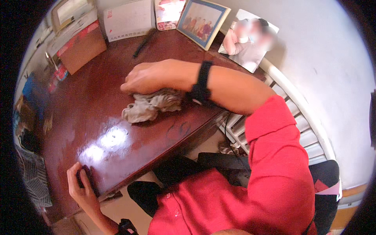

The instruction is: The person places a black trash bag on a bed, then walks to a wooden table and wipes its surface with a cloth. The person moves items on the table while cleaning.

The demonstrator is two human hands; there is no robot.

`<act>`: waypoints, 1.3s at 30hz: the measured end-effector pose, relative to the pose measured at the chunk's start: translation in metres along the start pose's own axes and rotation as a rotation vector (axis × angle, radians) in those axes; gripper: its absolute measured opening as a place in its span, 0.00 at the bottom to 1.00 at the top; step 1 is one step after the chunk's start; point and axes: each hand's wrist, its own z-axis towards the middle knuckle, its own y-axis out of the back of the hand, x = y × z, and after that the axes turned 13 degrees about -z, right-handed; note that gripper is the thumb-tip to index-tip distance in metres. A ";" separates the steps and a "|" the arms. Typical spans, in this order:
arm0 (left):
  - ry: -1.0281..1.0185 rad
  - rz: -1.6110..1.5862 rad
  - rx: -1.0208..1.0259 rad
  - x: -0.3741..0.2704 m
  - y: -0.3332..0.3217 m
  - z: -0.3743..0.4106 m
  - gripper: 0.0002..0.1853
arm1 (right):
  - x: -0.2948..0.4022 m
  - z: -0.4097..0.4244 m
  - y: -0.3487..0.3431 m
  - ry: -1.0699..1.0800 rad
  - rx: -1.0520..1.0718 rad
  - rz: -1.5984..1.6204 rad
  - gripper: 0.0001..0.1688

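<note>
My right hand, slightly blurred, is curled over a crumpled grey cloth on a glossy red-brown wooden desk. Most of its fingertips are hidden, and the cloth bunches out below the palm toward the desk's front edge. Down at the near left, my left hand rests by the same edge with thumb and fingers slightly apart. Something dark lies between and beside those fingers; whether it is an object or a shadow cannot be told. Bright light reflects off the desktop between my two hands.
Along the back stand a cardboard box, a desk calendar, a framed group photo and a loose photo print. A dark slim object lies before them. White metal rails run at right; a patterned cloth is at far left.
</note>
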 end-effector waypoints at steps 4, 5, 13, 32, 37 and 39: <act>0.016 -0.021 -0.005 0.000 -0.001 -0.001 0.08 | -0.011 -0.037 0.039 -0.192 0.090 -0.035 0.08; 0.022 -0.026 -0.002 0.001 -0.001 -0.002 0.08 | -0.014 -0.044 0.046 -0.263 0.107 -0.043 0.08; -0.016 0.008 -0.003 -0.001 0.002 -0.001 0.08 | -0.042 -0.136 0.093 -0.528 0.075 -0.237 0.17; 0.037 0.029 0.013 0.001 0.005 -0.005 0.10 | 0.032 -0.120 0.041 -0.258 -0.038 0.242 0.51; 0.046 0.084 0.014 0.002 0.005 -0.008 0.11 | 0.047 -0.086 0.051 -0.164 0.056 0.336 0.40; 0.046 0.080 0.023 0.007 0.006 -0.010 0.11 | 0.048 -0.075 0.038 -0.102 -0.021 0.275 0.29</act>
